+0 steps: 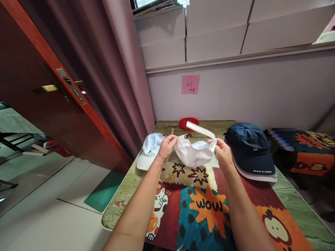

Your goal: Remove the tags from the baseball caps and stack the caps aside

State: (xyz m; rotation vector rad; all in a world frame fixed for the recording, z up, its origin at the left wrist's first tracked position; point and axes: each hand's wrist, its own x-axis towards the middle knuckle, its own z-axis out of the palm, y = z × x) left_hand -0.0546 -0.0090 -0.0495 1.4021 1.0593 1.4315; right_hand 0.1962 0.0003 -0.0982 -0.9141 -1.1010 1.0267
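Note:
A white baseball cap is held up over the table between both my hands, its back opening towards me. The cap's strap is undone and sticks up to the left, apart from the metal buckle. My left hand pinches the cap's left edge. My right hand grips its right edge near the base of the strap. Left of my left hand lies a pale blue cap with a small dark emblem. On the right, a navy cap rests on top of a lighter brim.
A colourful mat covers much of the wooden-patterned table. A red object lies at the back edge. A pink note is stuck on the wall. An open door and a curtain stand at the left.

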